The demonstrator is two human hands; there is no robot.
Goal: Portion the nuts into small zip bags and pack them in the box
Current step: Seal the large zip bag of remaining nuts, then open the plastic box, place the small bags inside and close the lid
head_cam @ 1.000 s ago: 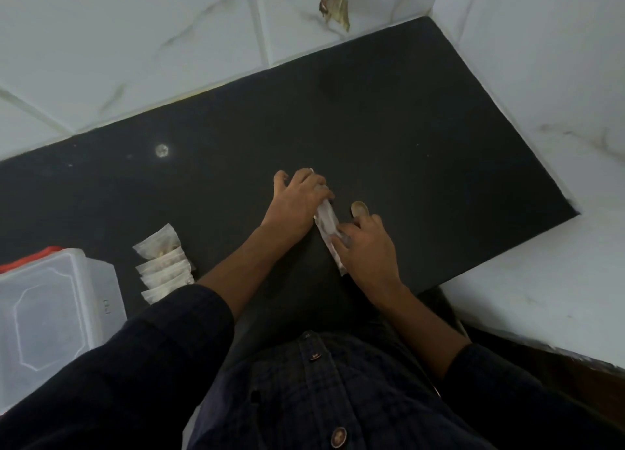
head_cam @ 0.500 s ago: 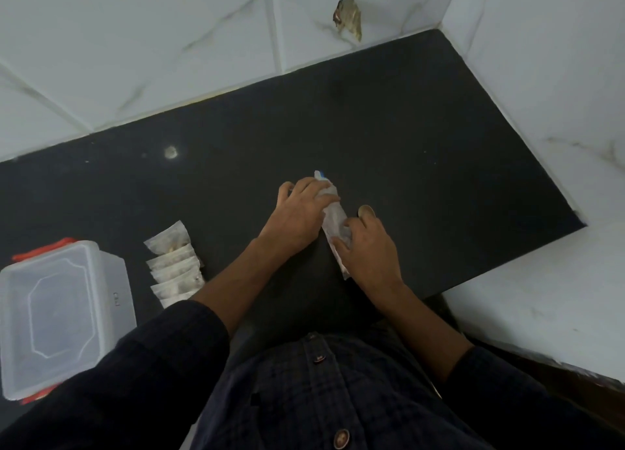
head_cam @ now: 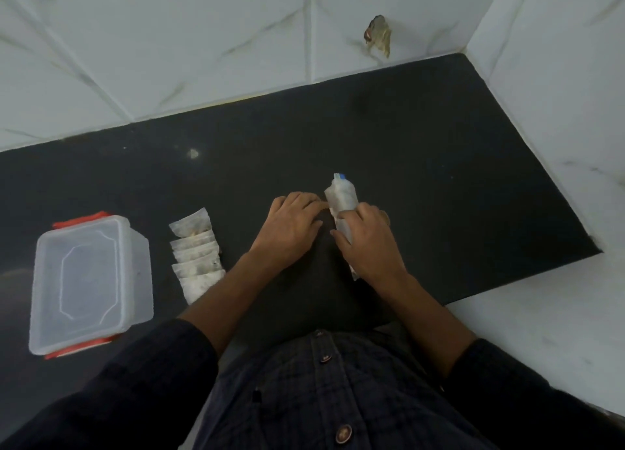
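Countertop (head_cam: 422, 152) lies bare beyond right hand (head_cam: 368, 243) gripping bag stack (head_cam: 342, 197).

A clear lidded box (head_cam: 89, 284) with red clips sits at left; beside it, overlapping filled zip bags (head_cam: 196, 253); a rolled bag pack (head_cam: 342, 197) stands farther right.

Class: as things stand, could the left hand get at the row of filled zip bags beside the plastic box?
Probably yes. The left hand lies on the dark counter, holding nothing, and only bare counter separates it from the filled zip bags.
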